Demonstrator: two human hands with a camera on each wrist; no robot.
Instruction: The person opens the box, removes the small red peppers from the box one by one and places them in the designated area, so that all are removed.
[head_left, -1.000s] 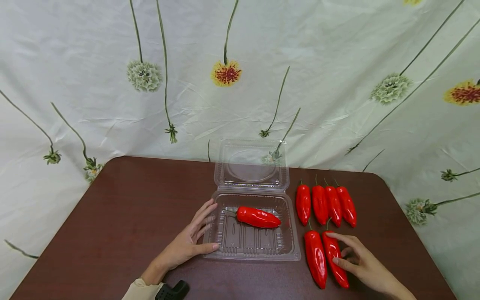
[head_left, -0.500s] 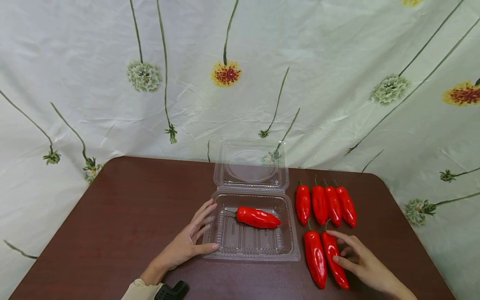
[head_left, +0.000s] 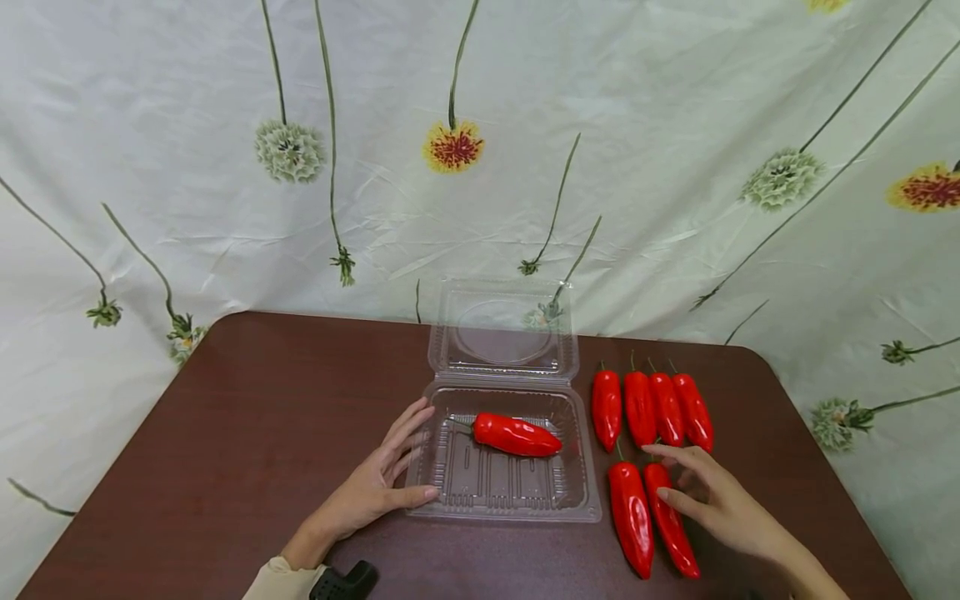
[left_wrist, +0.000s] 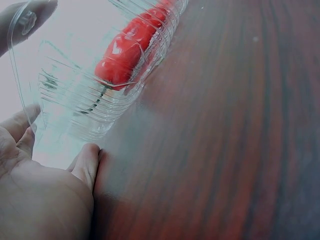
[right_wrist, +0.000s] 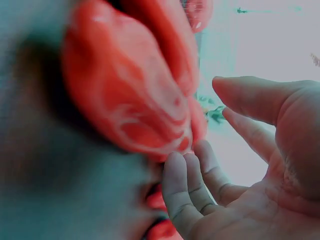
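A clear plastic clamshell box (head_left: 504, 510) stands with its lid (head_left: 502, 333) raised at the back. Inside its tray one glossy red chili pepper (head_left: 517, 435) lies crosswise, green stem to the left. My left hand (head_left: 375, 479) rests along the box's left side, fingers spread and thumb at the front-left corner; the left wrist view shows the palm (left_wrist: 45, 200) beside the clear wall. My right hand (head_left: 716, 500) hovers over the nearest right-hand pepper (head_left: 673, 533), thumb and fingers apart. In the right wrist view that pepper (right_wrist: 125, 85) appears close, beyond the fingertips, with nothing held.
Another red pepper (head_left: 631, 517) lies just left of the one under my right hand. Behind these, several more peppers (head_left: 638, 408) lie side by side, stems pointing away. The brown table (head_left: 300, 375) ends at a white flowered cloth (head_left: 360, 200).
My right hand has come away from the pepper it was touching, its fingers shifting up and farther from me. The pepper has stayed about in place. My left hand and the box have not moved.
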